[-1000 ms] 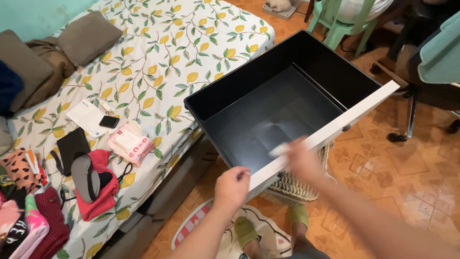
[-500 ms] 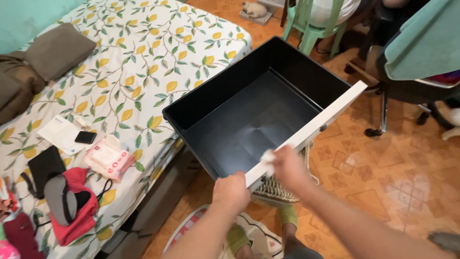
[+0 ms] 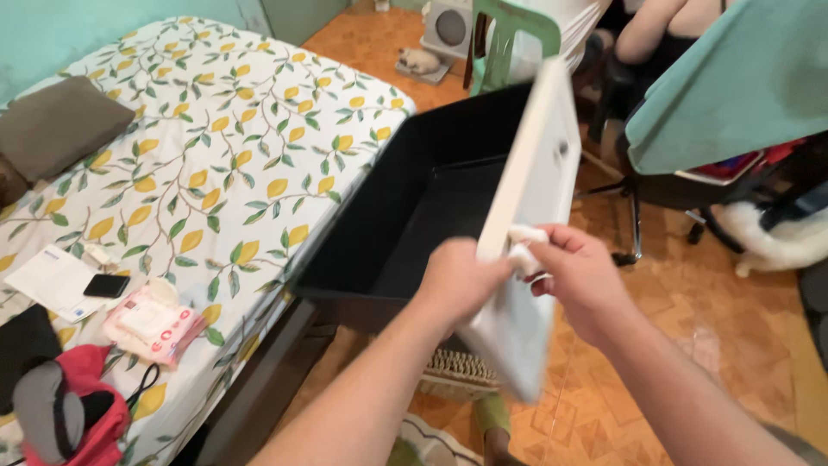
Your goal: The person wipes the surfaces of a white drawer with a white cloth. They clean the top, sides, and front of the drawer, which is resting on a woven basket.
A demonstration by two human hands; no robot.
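Observation:
A large black drawer with a white front panel rests partly on the bed edge and is tipped up, so the white face turns toward me. My left hand grips the near edge of the white panel. My right hand pinches a small white wipe against the white face. The inside of the drawer looks bare.
A bed with a lemon-print sheet lies at left, with a pack of wipes, a phone, papers and clothes on it. A woven basket stands under the drawer. A green chair, an office chair with a teal cloth and another person stand behind.
The drawer has tilted up from lying flat, its white front now nearly upright. My right hand with the wipe shifted from the panel's top edge onto its face. The view swung right.

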